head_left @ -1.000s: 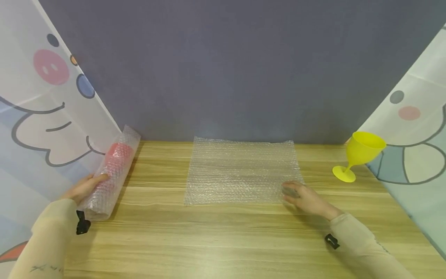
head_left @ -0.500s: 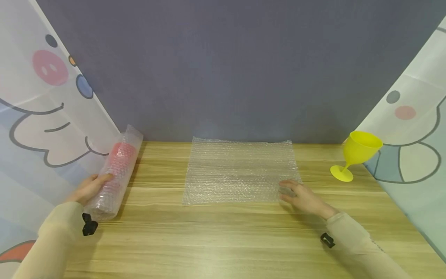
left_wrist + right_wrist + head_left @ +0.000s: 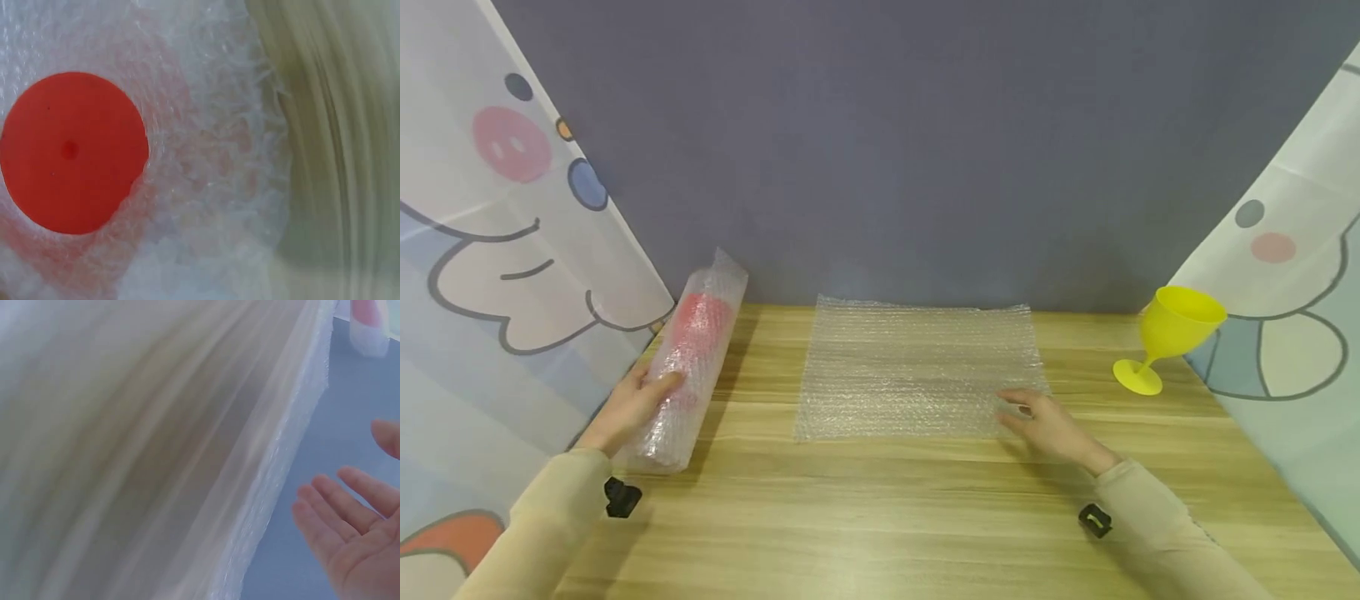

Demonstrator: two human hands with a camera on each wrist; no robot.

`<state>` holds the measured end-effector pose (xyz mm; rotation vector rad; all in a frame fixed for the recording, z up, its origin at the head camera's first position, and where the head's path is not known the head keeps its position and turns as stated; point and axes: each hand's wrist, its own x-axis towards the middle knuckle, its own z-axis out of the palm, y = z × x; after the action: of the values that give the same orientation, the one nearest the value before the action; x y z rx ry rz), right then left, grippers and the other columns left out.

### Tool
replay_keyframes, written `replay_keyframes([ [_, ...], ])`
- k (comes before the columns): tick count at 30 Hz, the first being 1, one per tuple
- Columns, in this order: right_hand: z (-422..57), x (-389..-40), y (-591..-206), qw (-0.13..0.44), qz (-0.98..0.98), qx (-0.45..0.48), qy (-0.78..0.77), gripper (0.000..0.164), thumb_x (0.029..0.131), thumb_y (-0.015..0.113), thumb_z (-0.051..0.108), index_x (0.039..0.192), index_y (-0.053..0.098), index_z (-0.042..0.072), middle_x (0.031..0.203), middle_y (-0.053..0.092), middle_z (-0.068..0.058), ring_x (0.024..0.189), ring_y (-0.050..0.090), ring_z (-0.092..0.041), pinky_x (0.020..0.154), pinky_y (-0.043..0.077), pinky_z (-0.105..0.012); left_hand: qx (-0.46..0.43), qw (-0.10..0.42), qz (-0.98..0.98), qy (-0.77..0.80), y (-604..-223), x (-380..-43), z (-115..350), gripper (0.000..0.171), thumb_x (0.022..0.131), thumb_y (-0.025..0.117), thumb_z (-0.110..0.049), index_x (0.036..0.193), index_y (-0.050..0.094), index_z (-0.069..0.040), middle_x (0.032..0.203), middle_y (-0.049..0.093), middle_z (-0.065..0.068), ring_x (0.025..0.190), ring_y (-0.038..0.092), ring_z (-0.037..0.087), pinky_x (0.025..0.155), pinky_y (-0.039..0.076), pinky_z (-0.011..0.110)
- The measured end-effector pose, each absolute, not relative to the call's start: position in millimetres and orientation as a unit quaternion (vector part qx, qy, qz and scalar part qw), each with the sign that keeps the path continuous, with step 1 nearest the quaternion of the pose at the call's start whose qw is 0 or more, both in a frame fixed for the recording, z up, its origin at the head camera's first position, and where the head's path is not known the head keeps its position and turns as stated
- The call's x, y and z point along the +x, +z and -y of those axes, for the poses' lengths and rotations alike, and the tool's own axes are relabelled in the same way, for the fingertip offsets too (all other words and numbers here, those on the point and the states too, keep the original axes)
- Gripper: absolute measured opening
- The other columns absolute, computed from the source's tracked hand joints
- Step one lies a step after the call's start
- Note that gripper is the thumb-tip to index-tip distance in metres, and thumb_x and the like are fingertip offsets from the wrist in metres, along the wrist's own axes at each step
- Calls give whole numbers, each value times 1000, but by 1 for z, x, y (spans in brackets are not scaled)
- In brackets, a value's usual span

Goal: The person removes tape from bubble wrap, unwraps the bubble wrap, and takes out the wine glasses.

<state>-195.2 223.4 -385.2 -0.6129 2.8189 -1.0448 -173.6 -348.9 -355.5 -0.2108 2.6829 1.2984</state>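
Observation:
My left hand point(image 3: 628, 408) grips a roll of bubble wrap point(image 3: 718, 367) from its left side, thumb on top. A red goblet-shaped thing point(image 3: 700, 323) shows through the wrap. Its flat round red foot point(image 3: 75, 153) faces the left wrist camera through the roll's open end. On the table a flat sheet of bubble wrap point(image 3: 917, 367) lies spread out. Over the sheet's near right corner is my right hand point(image 3: 1048, 425), fingers loosely extended and holding nothing; I cannot tell whether the fingertips touch the sheet. A yellow goblet point(image 3: 1180, 325) stands upright farther right.
The wooden table point(image 3: 865, 517) meets a grey back wall point(image 3: 910, 150). Cartoon-printed panels stand at the left point(image 3: 490, 267) and right point(image 3: 1292, 333). The yellow goblet is close to the right panel.
My left hand has carried the bubble wrap roll to the right, away from the left panel. My right hand stays near the sheet's corner, with only a slight shift left.

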Motion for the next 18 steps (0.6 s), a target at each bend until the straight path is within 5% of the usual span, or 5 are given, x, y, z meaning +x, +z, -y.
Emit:
replay_keyframes([
  [11,-209,-195,-380,70,-894,-200,-394,47,92,54,21,129,46,-8,130,49,-25,117,49,-41,97,44,-48,-67,77,-866,489,-341,-159,274,85,90,41,-56,148,2,-7,142,29,29,120,42,41,93,44,52],
  [18,-184,-189,-377,103,-874,-171,-443,45,93,52,18,130,44,-7,130,50,-24,116,50,-39,95,46,-46,-74,91,-799,590,-350,-151,221,79,90,48,-48,147,11,-7,137,38,24,110,52,31,87,50,41],
])
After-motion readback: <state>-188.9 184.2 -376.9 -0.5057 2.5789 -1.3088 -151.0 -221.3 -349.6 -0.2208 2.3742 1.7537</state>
